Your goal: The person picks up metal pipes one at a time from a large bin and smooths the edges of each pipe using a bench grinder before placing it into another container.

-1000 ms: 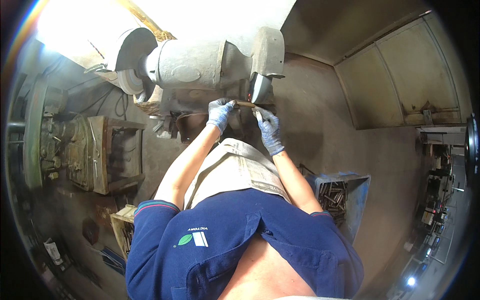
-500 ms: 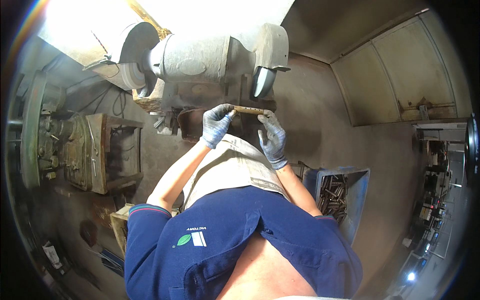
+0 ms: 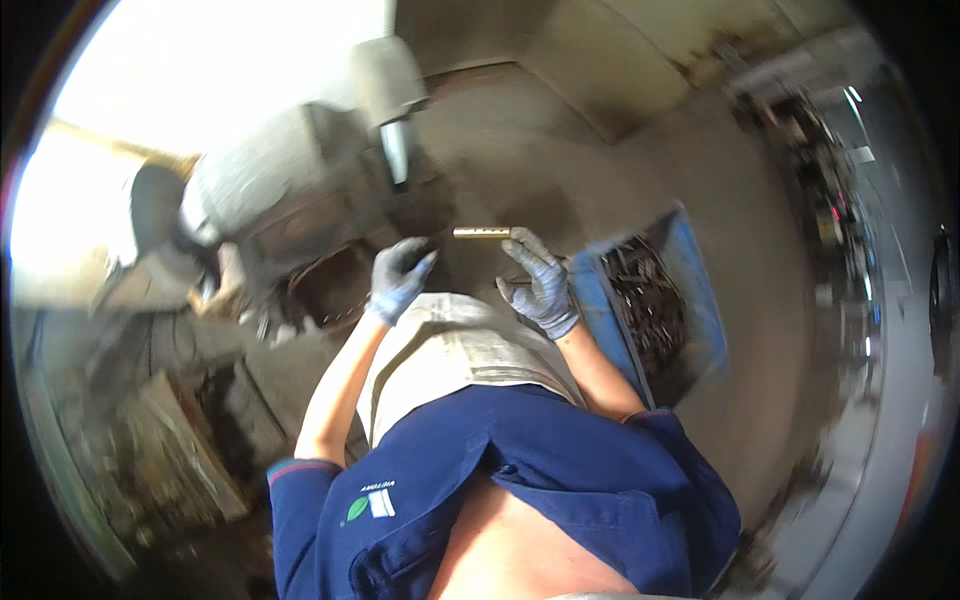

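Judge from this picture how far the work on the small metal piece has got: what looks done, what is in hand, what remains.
Done: the brass-coloured metal piece is clear of the bench grinder, not against a wheel.
In hand: the right hand pinches one end of it; the left hand is close by, contact unclear through blur.
Left: it has not reached the blue crate of dark metal parts beside the person. Its finish cannot be judged.

Bench grinder (image 3: pixel 300 190) left, blue scrap crate (image 3: pixel 690 290) right.

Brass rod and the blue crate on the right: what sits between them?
Head view: only the right hand, gloved, gripping the brass rod at its end. Past the glove comes the blue crate rim; no other object shows.
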A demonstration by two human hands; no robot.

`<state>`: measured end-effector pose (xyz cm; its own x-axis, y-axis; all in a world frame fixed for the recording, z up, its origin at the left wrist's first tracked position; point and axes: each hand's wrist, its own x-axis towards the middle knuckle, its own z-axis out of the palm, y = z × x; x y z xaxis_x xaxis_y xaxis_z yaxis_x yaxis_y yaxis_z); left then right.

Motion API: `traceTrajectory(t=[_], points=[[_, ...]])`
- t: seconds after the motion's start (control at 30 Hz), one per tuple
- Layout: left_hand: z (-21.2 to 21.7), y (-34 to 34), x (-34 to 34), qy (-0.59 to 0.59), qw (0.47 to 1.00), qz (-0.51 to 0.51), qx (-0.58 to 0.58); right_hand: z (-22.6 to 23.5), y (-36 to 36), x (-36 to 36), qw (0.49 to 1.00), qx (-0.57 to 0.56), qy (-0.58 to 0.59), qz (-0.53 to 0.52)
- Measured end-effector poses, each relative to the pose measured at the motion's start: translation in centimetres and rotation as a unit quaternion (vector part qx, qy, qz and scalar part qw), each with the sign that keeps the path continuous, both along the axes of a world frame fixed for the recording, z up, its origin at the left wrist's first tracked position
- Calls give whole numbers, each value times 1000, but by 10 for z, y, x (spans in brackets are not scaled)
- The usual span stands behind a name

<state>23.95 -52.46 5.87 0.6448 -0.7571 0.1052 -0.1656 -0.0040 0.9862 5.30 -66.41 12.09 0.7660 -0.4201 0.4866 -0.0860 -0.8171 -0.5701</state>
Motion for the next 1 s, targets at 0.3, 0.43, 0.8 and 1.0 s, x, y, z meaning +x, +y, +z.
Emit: traceTrajectory(t=[0.3,0.43,0.8,1.0], points=[[-192,82,-1,202,920,-241,235,-70,-43,-82,949,-71,103,-290],[-169,79,-9,174,939,-198,223,-56,-76,-75,947,-2,151,-284],[-122,101,-23,40,955,-83,282,-149,63,63,907,271,232,223],[-152,169,-49,184,922,176,290,-209,59,72,698,436,445,355]])
